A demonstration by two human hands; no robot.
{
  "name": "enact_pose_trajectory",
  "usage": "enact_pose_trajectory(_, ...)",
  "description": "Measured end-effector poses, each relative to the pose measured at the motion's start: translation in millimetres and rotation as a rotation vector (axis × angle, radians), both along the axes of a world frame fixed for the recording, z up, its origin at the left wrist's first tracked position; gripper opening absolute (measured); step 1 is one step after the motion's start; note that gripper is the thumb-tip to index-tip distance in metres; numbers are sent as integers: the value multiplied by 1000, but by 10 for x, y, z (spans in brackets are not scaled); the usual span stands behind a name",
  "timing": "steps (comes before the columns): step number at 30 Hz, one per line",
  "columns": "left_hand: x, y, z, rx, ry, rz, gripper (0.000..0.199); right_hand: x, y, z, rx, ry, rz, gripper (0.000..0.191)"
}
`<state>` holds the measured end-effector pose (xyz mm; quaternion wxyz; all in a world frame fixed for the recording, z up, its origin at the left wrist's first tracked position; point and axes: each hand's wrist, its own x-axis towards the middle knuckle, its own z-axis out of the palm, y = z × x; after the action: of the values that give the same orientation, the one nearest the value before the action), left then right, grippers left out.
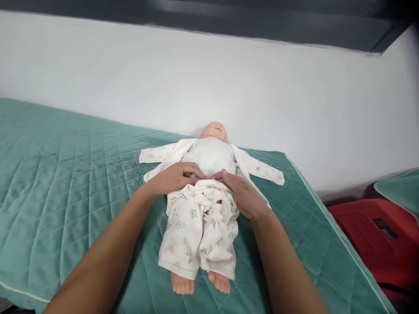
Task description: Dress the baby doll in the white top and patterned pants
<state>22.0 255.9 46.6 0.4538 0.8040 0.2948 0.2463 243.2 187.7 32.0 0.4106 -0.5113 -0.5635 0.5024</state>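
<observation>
A baby doll (pixel 214 131) lies on its back, head toward the wall, feet toward me. It wears white printed pants (pixel 183 226), bunched at the waist. An open white jacket (pixel 266 171) with spread sleeves lies under its pale torso (pixel 211 155). My left hand (pixel 180 176) is closed at the left side of the waistband, thumb and fingers on the cloth. On the right side of the waistband, my right hand (pixel 240 192) is closed on the cloth too, its thumb near the middle of the belly. Both bare feet stick out of the pant legs.
A green quilted cover (pixel 81 183) spreads under the doll, its light-edged border running down the right. A white wall (pixel 131 74) rises behind, with a dark beam (pixel 229 26) across the top. A red case (pixel 376 235) and more green cloth (pixel 399 187) are at the right.
</observation>
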Motion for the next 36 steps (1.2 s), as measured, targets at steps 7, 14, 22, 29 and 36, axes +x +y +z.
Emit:
enact_pose_trajectory(7,-55,-83,126,13,161,-115,16,-18,-1,4,-70,61,15,34)
enact_pose_trajectory(14,-47,-127,71,-18,142,-89,20,-31,-42,35,-128,119,130,31)
enact_pose_trajectory(22,-11,-97,-45,32,-63,112,35,13,-55,46,-39,123,86,30)
enact_pose_trajectory(29,-50,55,-225,-97,-383,393,33,120,-11,-8,58,308,-238,23)
enact_pose_trajectory(36,-55,151,-335,-433,-489,494,35,178,142,-160,12,470,-459,35)
